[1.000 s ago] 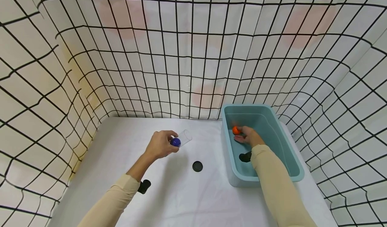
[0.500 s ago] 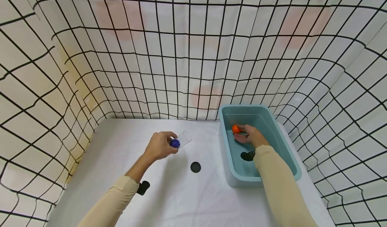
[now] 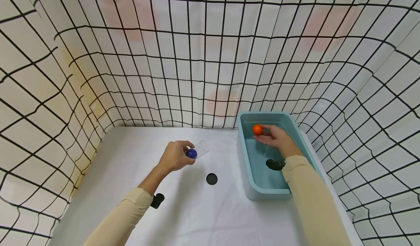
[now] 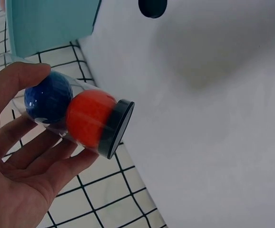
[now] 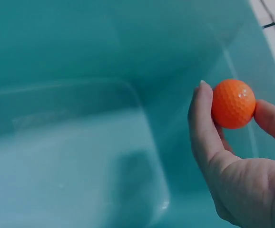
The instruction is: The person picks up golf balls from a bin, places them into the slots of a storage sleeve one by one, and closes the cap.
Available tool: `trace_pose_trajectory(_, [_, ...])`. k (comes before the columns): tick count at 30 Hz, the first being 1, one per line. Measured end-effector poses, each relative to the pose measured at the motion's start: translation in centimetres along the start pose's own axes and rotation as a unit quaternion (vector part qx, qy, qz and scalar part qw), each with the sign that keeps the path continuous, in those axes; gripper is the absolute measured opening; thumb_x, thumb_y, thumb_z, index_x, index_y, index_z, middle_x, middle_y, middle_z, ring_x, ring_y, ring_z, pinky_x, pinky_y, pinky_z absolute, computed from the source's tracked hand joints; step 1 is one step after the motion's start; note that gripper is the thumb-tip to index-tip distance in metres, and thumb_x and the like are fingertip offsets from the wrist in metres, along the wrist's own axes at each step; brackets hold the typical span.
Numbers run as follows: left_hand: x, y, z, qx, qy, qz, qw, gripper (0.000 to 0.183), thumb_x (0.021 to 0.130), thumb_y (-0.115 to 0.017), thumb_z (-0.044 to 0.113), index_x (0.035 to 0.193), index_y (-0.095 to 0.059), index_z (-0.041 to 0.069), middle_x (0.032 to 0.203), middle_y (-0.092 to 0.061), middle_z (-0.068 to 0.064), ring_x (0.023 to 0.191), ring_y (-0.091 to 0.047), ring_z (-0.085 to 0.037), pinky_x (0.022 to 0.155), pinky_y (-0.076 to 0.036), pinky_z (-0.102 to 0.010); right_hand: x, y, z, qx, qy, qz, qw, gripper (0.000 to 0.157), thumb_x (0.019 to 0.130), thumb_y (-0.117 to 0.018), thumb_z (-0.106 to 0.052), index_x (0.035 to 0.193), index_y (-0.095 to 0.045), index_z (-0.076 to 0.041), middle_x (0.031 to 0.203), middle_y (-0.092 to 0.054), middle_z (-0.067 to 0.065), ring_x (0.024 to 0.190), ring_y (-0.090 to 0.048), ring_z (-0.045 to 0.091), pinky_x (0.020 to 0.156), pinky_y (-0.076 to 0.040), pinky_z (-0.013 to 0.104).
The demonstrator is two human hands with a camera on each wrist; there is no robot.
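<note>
My left hand (image 3: 176, 156) grips a clear tube (image 3: 203, 149) above the table, tilted with its open end up to the right. Inside it, the left wrist view shows a blue ball (image 4: 48, 97) and an orange ball (image 4: 90, 118), the orange one against the black cap (image 4: 117, 128) that closes the lower end. My right hand (image 3: 275, 139) is over the teal bin (image 3: 247, 166), pinching an orange golf ball (image 5: 233, 103) between thumb and fingertips. In the right wrist view the ball is held off the bin's floor, near a side wall.
A black disc (image 3: 211, 179) lies on the white table (image 3: 197, 217) between the left hand and the bin. Black wire grid (image 3: 203, 63) backed by white cloth stands behind the table and on both sides. Dark wrist cameras (image 3: 157, 200) show at both wrists.
My right hand has risen with the orange golf ball from low in the bin toward its far left corner. The left hand holds the tube almost still; the view shifts slightly.
</note>
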State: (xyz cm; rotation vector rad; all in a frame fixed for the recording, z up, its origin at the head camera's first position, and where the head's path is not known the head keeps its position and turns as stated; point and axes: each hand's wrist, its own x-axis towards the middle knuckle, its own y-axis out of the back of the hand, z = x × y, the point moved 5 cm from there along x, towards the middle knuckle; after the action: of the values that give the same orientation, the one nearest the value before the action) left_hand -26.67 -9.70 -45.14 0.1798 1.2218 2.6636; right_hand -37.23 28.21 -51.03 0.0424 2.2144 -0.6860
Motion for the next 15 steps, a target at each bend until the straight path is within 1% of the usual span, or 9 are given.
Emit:
trace_pose_trajectory(2, [0.0,-0.1,0.2,0.001,-0.001,0.0,1.0,0.043,0.073,-0.086,0.014,0.113,-0.074,0.006,0.096,-0.076,-0.015,0.082,-0.071,-0.021,0.073,-0.061,-0.034,-0.7,-0.4,-0.5,-0.003,0.008,-0.002,1.0,0.074,0.101,-0.062,-0.02,0.161,-0.019,-0.008,0.123,-0.057,0.019,0.146,-0.041,0.027,0.112,-0.043,0.034])
trace_pose_trajectory(3, [0.0,-0.1,0.3,0.002,-0.001,0.0,1.0,0.043,0.073,-0.086,0.014,0.113,-0.074,0.006,0.096,-0.076,-0.015,0.083,-0.071,-0.021,0.073,-0.061,-0.034,-1.1,-0.6,-0.8,-0.003,0.011,-0.007,1.0,0.074,0.101,-0.062,-0.019,0.16,-0.02,-0.008,0.124,-0.055,0.018,0.148,-0.039,0.026,0.112,-0.043,0.034])
trace_pose_trajectory(5, [0.1,-0.1,0.4,0.002,-0.001,0.0,1.0,0.043,0.072,-0.086,0.014,0.113,-0.075,0.007,0.097,-0.076,-0.015,0.083,-0.071,-0.021,0.073,-0.06,-0.033,-1.9,-1.2,-1.3,-0.011,0.019,-0.018,1.0,0.072,0.1,-0.064,-0.016,0.158,-0.024,-0.008,0.127,-0.053,0.017,0.147,-0.04,0.027,0.111,-0.044,0.034])
trace_pose_trajectory(7, [0.1,-0.1,0.6,0.0,-0.002,-0.001,1.0,0.043,0.072,-0.086,0.014,0.113,-0.075,0.007,0.097,-0.076,-0.015,0.083,-0.071,-0.021,0.073,-0.061,-0.033,-2.8,-1.7,-1.7,-0.031,0.035,-0.023,0.999,0.06,0.099,-0.066,-0.014,0.151,-0.036,-0.006,0.128,-0.053,0.017,0.14,-0.049,0.029,0.11,-0.045,0.035])
trace_pose_trajectory(9, [0.2,-0.2,0.7,-0.003,-0.004,-0.002,1.0,0.044,0.072,-0.086,0.014,0.114,-0.074,0.006,0.098,-0.076,-0.015,0.083,-0.071,-0.022,0.073,-0.061,-0.033,-3.9,-2.4,-2.1,-0.062,0.051,-0.038,0.996,0.046,0.099,-0.065,-0.013,0.14,-0.046,-0.005,0.129,-0.053,0.016,0.127,-0.06,0.03,0.112,-0.043,0.036])
trace_pose_trajectory(10, [0.2,-0.2,0.8,-0.003,-0.005,-0.003,1.0,0.045,0.072,-0.086,0.014,0.115,-0.074,0.006,0.098,-0.076,-0.015,0.083,-0.071,-0.022,0.073,-0.061,-0.033,-4.4,-2.8,-2.2,-0.079,0.06,-0.045,0.994,0.04,0.099,-0.065,-0.013,0.135,-0.051,-0.004,0.129,-0.054,0.016,0.12,-0.064,0.03,0.112,-0.043,0.037])
trace_pose_trajectory(12, [0.3,-0.3,0.9,-0.002,-0.008,-0.003,1.0,0.045,0.072,-0.086,0.014,0.115,-0.074,0.005,0.097,-0.076,-0.014,0.083,-0.071,-0.021,0.072,-0.061,-0.033,-5.5,-3.8,-2.3,-0.128,0.082,-0.061,0.986,0.028,0.1,-0.063,-0.014,0.126,-0.057,-0.005,0.131,-0.054,0.016,0.106,-0.07,0.029,0.114,-0.041,0.039])
trace_pose_trajectory(13, [0.4,-0.3,0.9,-0.002,-0.008,-0.004,1.0,0.045,0.072,-0.086,0.014,0.115,-0.074,0.005,0.097,-0.076,-0.014,0.083,-0.071,-0.021,0.072,-0.06,-0.033,-6.0,-4.3,-2.3,-0.151,0.089,-0.071,0.982,0.024,0.101,-0.062,-0.014,0.123,-0.058,-0.006,0.132,-0.052,0.016,0.103,-0.07,0.028,0.114,-0.04,0.039])
trace_pose_trajectory(15, [0.5,-0.4,1.1,-0.001,-0.011,-0.005,0.9999,0.045,0.072,-0.087,0.014,0.115,-0.074,0.006,0.097,-0.076,-0.014,0.082,-0.071,-0.02,0.071,-0.06,-0.032,-6.9,-5.6,-2.1,-0.198,0.103,-0.088,0.971,0.021,0.103,-0.059,-0.016,0.122,-0.06,-0.008,0.137,-0.05,0.017,0.103,-0.071,0.027,0.116,-0.038,0.041])
